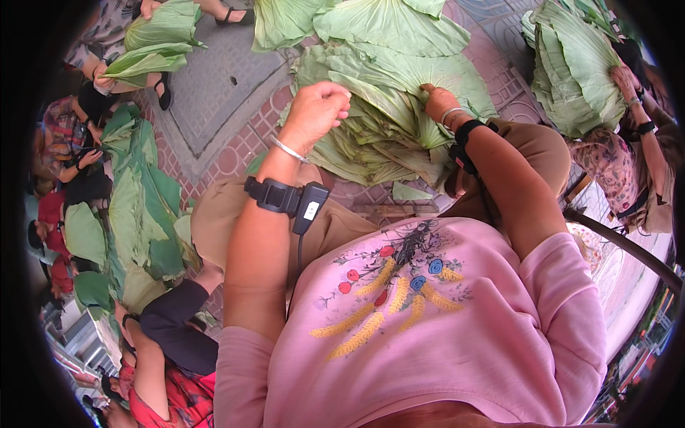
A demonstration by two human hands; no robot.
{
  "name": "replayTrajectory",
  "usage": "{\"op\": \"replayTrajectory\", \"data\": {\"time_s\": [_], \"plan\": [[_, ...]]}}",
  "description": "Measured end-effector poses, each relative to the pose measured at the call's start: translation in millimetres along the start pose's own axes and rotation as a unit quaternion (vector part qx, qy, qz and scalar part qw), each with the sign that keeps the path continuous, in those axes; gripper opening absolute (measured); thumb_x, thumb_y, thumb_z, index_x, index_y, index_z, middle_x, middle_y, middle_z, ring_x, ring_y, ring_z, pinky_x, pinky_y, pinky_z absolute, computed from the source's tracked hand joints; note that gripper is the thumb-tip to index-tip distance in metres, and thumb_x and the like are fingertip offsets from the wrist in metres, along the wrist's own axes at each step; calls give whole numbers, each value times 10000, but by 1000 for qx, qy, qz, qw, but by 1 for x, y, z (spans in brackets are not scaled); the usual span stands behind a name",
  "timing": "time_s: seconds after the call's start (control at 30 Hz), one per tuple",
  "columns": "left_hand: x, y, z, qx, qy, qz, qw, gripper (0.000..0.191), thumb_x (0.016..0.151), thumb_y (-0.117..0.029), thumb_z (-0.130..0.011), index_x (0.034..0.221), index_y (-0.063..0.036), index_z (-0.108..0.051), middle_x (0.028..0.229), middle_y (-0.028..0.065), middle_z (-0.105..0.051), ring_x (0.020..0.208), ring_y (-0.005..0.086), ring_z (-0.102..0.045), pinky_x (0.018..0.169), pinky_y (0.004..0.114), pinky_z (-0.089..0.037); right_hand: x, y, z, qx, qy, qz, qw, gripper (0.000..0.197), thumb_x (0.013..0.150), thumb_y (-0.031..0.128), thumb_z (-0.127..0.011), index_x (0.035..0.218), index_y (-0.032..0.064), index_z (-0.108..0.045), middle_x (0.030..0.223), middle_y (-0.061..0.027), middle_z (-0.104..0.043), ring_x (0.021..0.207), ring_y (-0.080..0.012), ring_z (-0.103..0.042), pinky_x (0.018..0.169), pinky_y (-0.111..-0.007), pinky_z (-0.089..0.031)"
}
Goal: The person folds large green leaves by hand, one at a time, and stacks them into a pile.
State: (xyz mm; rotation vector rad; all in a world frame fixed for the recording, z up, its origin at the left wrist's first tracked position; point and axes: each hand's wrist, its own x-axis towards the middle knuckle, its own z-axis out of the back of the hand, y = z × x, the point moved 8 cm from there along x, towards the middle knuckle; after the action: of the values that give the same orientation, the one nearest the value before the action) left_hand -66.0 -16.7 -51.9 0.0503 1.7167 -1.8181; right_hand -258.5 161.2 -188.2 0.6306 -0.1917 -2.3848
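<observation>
A thick pile of large, partly dried green lotus leaves [374, 123] lies on the paving before me, with folded edges showing on its near side. Over its left part is my left hand [319, 109], raised with fingers curled in and nothing visible in them. My right hand [441, 101] rests on the pile's upper right, index fingertip against a leaf, the other fingers bent; whether it pinches the leaf is hidden. More broad lotus leaves [390, 27] overlap the pile's far side.
At upper right a person's hand [623, 83] holds a bundle of leaves [575, 69]. Another person's hands hold folded leaves [160, 27] at upper left. People sit along a leaf heap [142, 214] on the left. A metal cover [214, 80] is set in the paving; a leaf scrap [411, 191] lies nearby.
</observation>
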Motion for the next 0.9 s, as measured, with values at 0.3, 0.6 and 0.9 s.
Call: {"op": "replayTrajectory", "data": {"time_s": [0.3, 0.6, 0.9], "plan": [[-3, -6, -6, 16, 6, -11, 1000, 231, 830, -192, -596, 962, -6, -628, 827, 77, -639, 722, 139, -615, 620, 249, -488, 3, -6, 0, 17, -15, 4, 1000, 438, 775, 77, -503, 1211, 118, -494, 1108, -217, -563, 1041, -363, -541, 876, -397, -444], [1, 5, -9, 42, 17, -6, 999, 213, 831, -194, -594, 950, -21, -630, 818, 72, -635, 712, 138, -614, 604, 253, -487, -4, 8, 1, 6, 3, 3, 1000, 424, 757, 100, -488, 1181, 91, -507, 1151, -232, -528, 1080, -384, -508, 902, -406, -431], [2, 8, -9, 30, 19, -2, 999, 222, 835, -204, -590, 957, -22, -628, 830, 71, -635, 727, 139, -614, 611, 250, -488, 6, 3, 17, 47, -93, 36, 994, 296, 786, 127, -472, 1052, 52, -580, 956, -223, -613, 934, -384, -574, 808, -438, -460]]}}
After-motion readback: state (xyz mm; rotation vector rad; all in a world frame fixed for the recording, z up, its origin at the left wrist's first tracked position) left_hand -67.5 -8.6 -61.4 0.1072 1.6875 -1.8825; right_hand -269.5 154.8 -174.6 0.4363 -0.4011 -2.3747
